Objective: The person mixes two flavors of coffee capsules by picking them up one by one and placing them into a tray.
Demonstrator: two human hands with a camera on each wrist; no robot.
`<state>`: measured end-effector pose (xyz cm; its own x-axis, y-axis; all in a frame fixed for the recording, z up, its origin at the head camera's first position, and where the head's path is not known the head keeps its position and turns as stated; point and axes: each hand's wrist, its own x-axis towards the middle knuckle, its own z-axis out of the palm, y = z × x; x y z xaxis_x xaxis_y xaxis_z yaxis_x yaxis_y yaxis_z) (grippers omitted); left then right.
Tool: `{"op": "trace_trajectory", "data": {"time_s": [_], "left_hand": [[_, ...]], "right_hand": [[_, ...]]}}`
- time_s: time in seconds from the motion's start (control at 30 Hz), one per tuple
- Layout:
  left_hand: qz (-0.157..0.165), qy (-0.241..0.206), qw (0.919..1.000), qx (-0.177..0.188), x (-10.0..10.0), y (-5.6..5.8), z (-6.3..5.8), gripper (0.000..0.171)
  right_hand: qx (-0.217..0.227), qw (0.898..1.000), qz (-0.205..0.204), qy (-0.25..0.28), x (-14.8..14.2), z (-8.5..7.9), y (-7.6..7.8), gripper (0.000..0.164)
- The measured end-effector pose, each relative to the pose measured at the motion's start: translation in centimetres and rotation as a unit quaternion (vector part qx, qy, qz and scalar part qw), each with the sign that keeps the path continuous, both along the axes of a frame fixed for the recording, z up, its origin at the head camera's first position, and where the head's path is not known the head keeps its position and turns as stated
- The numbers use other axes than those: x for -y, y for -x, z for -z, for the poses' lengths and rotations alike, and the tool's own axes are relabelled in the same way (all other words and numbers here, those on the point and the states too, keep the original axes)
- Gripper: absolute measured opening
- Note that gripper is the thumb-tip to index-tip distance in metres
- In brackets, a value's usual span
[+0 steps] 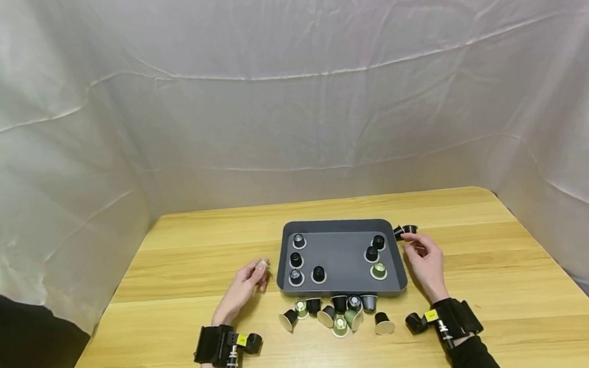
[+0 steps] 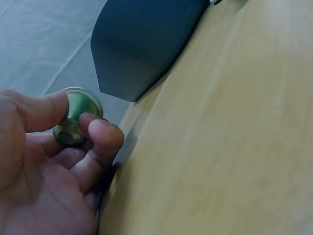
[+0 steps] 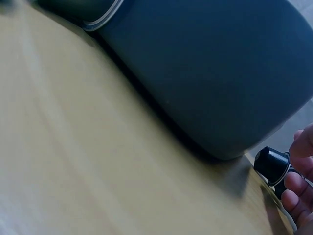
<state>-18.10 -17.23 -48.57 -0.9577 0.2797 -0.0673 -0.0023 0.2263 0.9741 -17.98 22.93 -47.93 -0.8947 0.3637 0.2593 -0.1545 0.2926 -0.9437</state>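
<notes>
My left hand (image 1: 247, 284) pinches a green coffee capsule (image 2: 82, 108) between thumb and fingers, left of the grey tray (image 1: 339, 283). Past the tray's right side, the fingertips of my right hand (image 1: 425, 263) are at two black coffee capsules. In the right wrist view, one black capsule (image 3: 271, 165) has its rim close to the thumb and fingers; whether they pinch it cannot be told. The other black capsule (image 1: 410, 229) is partly behind the fingers. Several capsules stand rim-down in the tray, including a black capsule (image 1: 318, 273) and a light green capsule (image 1: 379, 270).
Along the tray's near side lies a loose group of capsules, black, grey and green, such as a green capsule (image 1: 340, 325). A lone black capsule (image 1: 383, 323) lies to their right. Pale cloth (image 1: 321, 119) hangs behind the wooden table (image 1: 180, 306).
</notes>
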Motion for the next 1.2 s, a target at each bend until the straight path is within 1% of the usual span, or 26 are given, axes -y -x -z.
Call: {"op": "trace_trajectory", "data": {"time_s": [0.2,0.33,0.4,0.5,0.63,0.8,0.9,1.0,1.1,1.2], "left_hand": [[-0.016,0.013,0.9992,-0.035,0.2,0.4,-0.3,0.036],[-0.034,0.031,0.9983,-0.037,0.1,0.8,-1.0,0.034],[-0.049,0.036,0.9975,-0.036,0.0,0.8,-1.5,0.034],[-0.065,0.046,0.9956,-0.050,-0.1,0.9,-2.0,0.033],[-0.075,0.077,0.9909,-0.080,-0.2,1.1,-2.5,0.034],[-0.086,0.105,0.9861,-0.095,-0.6,1.3,-3.5,0.044],[-0.087,0.122,0.9828,-0.107,-1.0,1.5,-4.1,0.048],[-0.087,0.147,0.9774,-0.125,-1.4,1.8,-4.6,0.048],[-0.085,0.171,0.9705,-0.148,-1.9,2.1,-5.1,0.044],[-0.077,0.187,0.9641,-0.172,-2.4,2.5,-5.4,0.041]], "right_hand": [[-0.004,1.000,0.001,0.000,0.0,0.2,0.1,0.024],[-0.004,1.000,0.001,-0.001,-0.1,0.2,0.2,0.024],[-0.004,1.000,0.001,-0.004,-0.1,0.2,0.1,0.024],[-0.004,1.000,0.000,-0.007,-0.1,0.2,0.2,0.024],[-0.005,1.000,0.000,-0.004,-0.2,0.2,0.3,0.024],[-0.004,1.000,-0.002,-0.001,-0.1,0.2,0.3,0.024],[-0.005,1.000,-0.001,-0.004,-0.1,0.1,0.3,0.024],[-0.007,1.000,0.000,-0.006,-0.1,0.1,0.3,0.024],[-0.005,1.000,0.000,-0.005,0.0,0.1,0.2,0.024],[-0.001,1.000,-0.001,-0.006,0.0,0.0,0.2,0.024]]}}
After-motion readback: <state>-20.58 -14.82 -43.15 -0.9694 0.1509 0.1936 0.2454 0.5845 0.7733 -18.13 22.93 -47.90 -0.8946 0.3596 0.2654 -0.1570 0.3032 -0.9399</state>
